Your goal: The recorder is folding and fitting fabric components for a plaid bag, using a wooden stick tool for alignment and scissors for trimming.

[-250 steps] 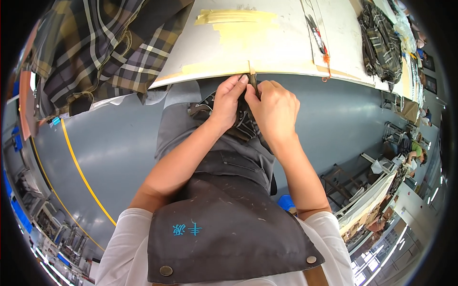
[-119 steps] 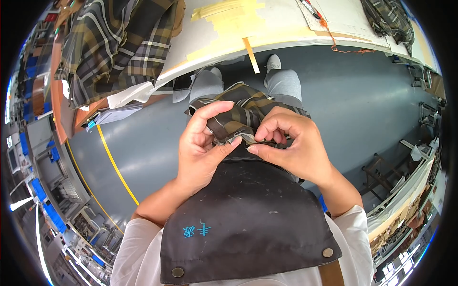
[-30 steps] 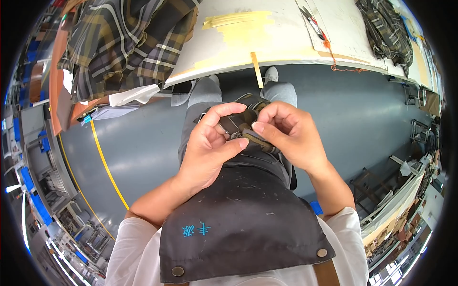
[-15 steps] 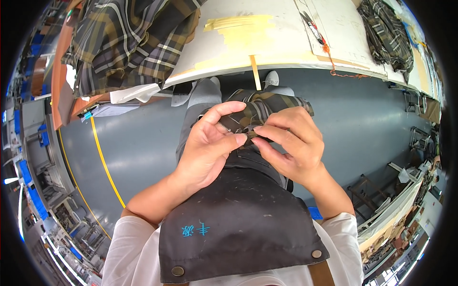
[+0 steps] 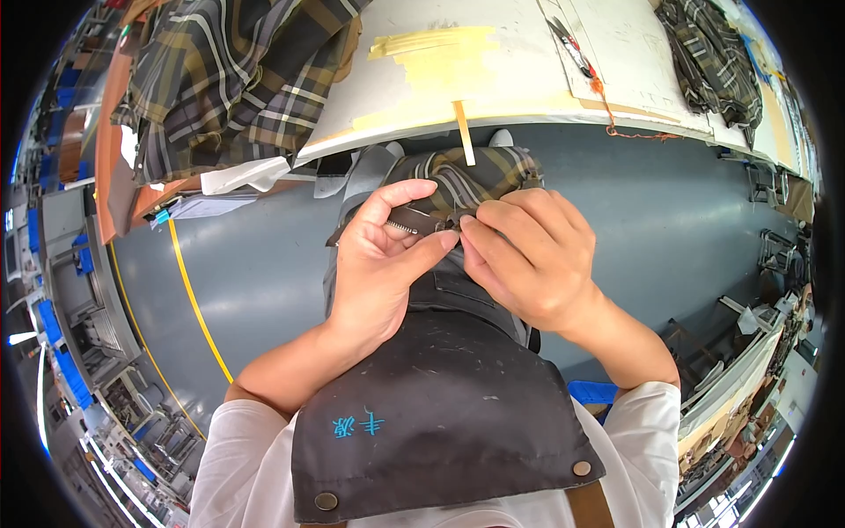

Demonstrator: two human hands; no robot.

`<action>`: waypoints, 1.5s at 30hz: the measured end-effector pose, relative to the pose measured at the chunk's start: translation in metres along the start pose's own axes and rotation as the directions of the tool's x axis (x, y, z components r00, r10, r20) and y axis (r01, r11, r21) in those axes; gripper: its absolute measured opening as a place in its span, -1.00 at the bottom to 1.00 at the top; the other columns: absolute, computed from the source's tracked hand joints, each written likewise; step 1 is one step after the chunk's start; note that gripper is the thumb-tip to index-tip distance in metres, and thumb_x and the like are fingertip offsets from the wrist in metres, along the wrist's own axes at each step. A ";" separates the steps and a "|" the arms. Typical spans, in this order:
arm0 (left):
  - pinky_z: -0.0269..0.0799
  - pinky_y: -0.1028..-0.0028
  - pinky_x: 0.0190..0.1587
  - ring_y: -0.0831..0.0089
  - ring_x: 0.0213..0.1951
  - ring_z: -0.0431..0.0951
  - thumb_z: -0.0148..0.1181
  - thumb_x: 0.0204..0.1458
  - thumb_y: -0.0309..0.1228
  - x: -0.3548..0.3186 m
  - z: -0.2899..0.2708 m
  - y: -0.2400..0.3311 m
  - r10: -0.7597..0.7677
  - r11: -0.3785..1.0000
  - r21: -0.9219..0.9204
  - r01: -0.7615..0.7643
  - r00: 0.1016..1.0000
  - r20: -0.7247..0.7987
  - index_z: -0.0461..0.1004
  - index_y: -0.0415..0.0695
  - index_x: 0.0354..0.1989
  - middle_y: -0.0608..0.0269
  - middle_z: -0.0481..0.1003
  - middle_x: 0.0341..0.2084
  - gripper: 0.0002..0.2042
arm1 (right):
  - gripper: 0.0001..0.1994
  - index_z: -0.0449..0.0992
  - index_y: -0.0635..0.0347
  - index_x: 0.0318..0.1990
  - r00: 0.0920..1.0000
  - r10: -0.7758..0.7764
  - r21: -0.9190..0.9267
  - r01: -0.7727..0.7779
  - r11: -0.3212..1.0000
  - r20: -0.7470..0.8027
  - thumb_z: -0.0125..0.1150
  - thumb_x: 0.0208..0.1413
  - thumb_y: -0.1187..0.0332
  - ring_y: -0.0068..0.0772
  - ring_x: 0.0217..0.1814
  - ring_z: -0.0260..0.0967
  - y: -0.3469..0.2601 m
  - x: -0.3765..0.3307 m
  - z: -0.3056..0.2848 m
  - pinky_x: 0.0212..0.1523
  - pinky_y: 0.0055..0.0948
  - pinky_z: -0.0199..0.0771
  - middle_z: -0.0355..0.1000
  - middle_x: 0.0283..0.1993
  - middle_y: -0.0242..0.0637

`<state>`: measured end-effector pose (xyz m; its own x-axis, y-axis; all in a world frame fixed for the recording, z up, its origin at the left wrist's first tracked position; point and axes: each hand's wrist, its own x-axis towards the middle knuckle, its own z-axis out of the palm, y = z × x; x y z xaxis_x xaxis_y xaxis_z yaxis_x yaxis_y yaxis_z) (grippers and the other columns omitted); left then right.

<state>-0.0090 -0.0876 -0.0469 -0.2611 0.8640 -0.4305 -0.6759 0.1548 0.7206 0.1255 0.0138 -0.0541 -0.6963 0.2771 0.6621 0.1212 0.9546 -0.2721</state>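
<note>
A plaid garment in brown, olive and white hangs over my lap, with a dark strip and a zipper along its near edge. My left hand pinches this edge between thumb and fingers, its index finger stretched above the zipper. Close by on the right, my right hand is closed, thumb and index fingertips pressed on the same edge at the zipper's end. The small part between the two sets of fingertips is mostly hidden.
Ahead stands a white table with yellow tape and a hanging tape strip. Thread snips with orange thread lie on it. Plaid cloth heaps sit at far left and right. A dark apron covers my front.
My right fingers have closed in tighter at the zipper's end, and the wrist has turned. Both hands have shifted slightly up and left, and the garment has moved left with them.
</note>
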 end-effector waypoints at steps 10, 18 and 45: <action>0.30 0.69 -0.45 0.68 -0.52 0.44 0.12 -0.08 -0.70 0.003 0.003 -0.003 0.030 0.998 0.048 -0.027 0.997 -0.073 0.24 -0.23 -0.01 0.28 0.48 -0.54 -0.59 | -0.73 0.45 0.23 -0.51 0.989 0.133 0.166 -0.120 0.979 -0.070 0.23 -0.54 0.63 -0.35 -0.51 0.30 0.005 0.000 0.006 -0.57 -0.47 0.31 0.35 -0.47 -0.33; 0.42 0.57 -0.15 0.53 -0.23 0.48 0.07 -0.09 -0.75 0.003 -0.002 -0.003 0.024 0.999 -0.022 -0.024 1.000 0.008 0.22 -0.25 -0.03 0.11 0.45 -0.25 -0.60 | -0.70 0.49 0.22 -0.44 0.983 0.167 0.204 -0.148 0.968 -0.081 0.30 -0.50 0.59 -0.37 -0.50 0.31 0.002 -0.001 0.004 -0.58 -0.50 0.32 0.36 -0.46 -0.35; 0.34 0.59 -0.20 0.60 -0.26 0.43 0.11 -0.10 -0.69 0.009 -0.001 0.009 -0.139 0.989 -0.020 0.146 0.968 0.209 0.22 -0.21 0.02 0.24 0.44 -0.29 -0.55 | -0.89 0.46 0.29 -0.36 0.722 0.492 0.577 -0.688 0.439 0.486 0.22 -0.08 0.53 -0.43 -0.30 0.36 0.008 -0.004 -0.018 -0.32 -0.50 0.36 0.38 -0.35 -0.25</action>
<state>-0.0183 -0.0791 -0.0453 -0.0148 0.9151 -0.4029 -0.7205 0.2696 0.6388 0.1424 0.0227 -0.0464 -0.7872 0.6167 0.0046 0.1240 0.1656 -0.9784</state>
